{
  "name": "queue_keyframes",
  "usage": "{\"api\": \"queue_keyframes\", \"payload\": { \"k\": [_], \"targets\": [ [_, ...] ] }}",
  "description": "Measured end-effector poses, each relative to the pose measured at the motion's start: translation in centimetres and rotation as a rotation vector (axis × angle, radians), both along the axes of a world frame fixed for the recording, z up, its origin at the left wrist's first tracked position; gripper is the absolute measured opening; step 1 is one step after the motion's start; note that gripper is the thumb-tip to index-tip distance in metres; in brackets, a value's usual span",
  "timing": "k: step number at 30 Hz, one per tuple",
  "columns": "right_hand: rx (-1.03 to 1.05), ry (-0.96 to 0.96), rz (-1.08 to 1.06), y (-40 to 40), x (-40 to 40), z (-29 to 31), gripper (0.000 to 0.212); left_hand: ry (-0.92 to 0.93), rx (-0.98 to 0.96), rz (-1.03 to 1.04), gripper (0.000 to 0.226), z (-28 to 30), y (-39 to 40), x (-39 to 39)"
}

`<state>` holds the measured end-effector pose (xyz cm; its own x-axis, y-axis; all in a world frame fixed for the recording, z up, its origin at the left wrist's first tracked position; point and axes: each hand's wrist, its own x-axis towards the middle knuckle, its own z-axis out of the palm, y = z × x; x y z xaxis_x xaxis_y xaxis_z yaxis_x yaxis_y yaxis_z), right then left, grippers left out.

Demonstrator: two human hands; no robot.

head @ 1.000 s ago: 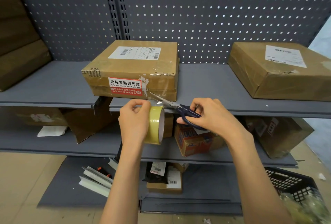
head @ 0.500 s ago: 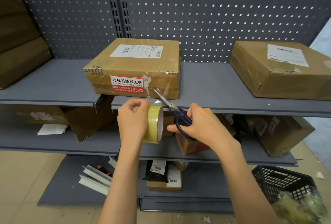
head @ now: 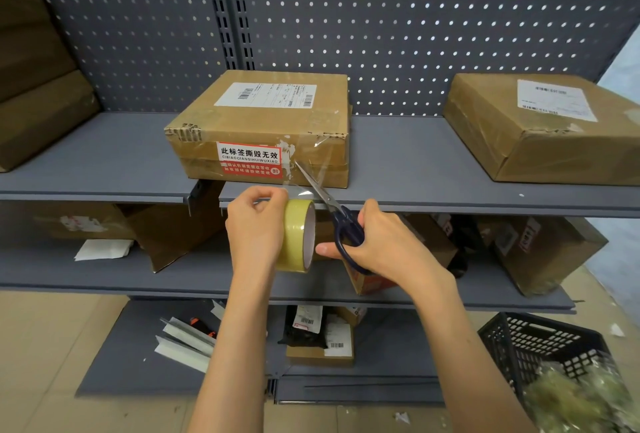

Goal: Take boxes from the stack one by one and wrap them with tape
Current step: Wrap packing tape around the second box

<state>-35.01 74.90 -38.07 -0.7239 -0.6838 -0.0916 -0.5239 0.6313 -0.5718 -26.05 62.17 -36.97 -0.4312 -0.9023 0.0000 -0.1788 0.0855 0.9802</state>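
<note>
Just in front of the cardboard box (head: 263, 127) on the grey shelf (head: 398, 155): left hand (head: 256, 224) curled round the tape roll (head: 298, 236), right hand (head: 377, 242) gripping the dark-handled scissors (head: 332, 211) through the loops, blades close together and angled up toward the box's front face. Between box and roll, a clear tape strip (head: 320, 169) stretched taut, crossed by the blades. Likely risks: slack from the roll folding the strip onto itself, a ragged half-cut, or tips nicking the red label (head: 250, 161) if driven too far toward the box.
</note>
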Motion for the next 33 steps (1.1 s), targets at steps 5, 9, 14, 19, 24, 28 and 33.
{"api": "queue_keyframes", "payload": {
  "k": [5,9,14,19,24,28,33],
  "targets": [
    [-0.012,-0.044,-0.012,-0.1,1.0,-1.2,0.081,-0.011,-0.003,-0.007,0.012,-0.4,-0.4,0.3],
    [-0.042,-0.011,-0.019,-0.3,1.3,-1.2,0.075,0.001,-0.007,-0.017,0.014,-0.5,-0.6,0.5],
    [-0.095,0.081,-0.031,-0.7,1.2,-1.1,0.059,0.051,-0.015,-0.027,0.008,0.0,-0.6,1.1],
    [-0.258,0.138,-0.049,-0.8,1.2,0.2,0.050,0.150,-0.009,-0.017,0.010,1.3,-1.0,1.9],
    [-0.528,0.224,-0.139,-0.5,1.4,2.4,0.048,0.214,-0.010,-0.036,0.010,2.6,-0.8,2.5],
    [-0.687,0.238,-0.350,0.0,0.6,3.1,0.043,0.240,0.013,-0.070,0.013,2.7,-0.3,2.2],
    [-0.460,0.314,-0.474,0.8,-2.1,2.4,0.046,0.257,0.022,-0.089,0.014,2.1,0.3,1.3]
  ]
}}
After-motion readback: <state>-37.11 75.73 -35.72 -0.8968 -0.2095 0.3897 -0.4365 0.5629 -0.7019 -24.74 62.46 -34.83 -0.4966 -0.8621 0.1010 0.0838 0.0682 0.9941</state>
